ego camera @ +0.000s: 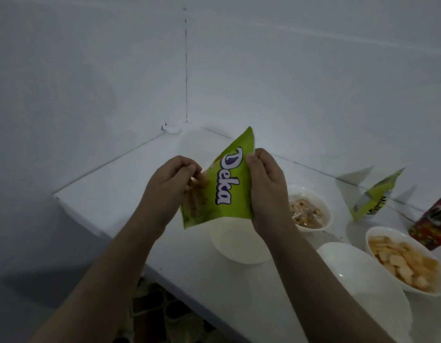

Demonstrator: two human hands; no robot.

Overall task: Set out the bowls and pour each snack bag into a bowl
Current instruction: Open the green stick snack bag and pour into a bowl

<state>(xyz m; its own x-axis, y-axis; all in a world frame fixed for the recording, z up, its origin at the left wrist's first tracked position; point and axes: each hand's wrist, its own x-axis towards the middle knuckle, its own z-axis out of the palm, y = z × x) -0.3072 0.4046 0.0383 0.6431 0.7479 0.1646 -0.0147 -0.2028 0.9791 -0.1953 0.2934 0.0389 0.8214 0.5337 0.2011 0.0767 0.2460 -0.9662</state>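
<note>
Dim white-walled corner [186, 70], white counter [130, 184], perhaps tiled floor [160, 315] below.

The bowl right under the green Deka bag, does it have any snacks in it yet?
No, the bowl below the Deka bag shows only a bare white inside.

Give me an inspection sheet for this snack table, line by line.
Surface: white table set in a wall corner.
Job's things: green Deka bag held above an empty bowl; two filled bowls; another empty bowl.
Clutter: opened green bag and red bag at right.
Grip: left hand and right hand pinch the bag's two sides.
Cables: nothing seen.
Surroundings: bare white walls, patterned floor below.
</note>
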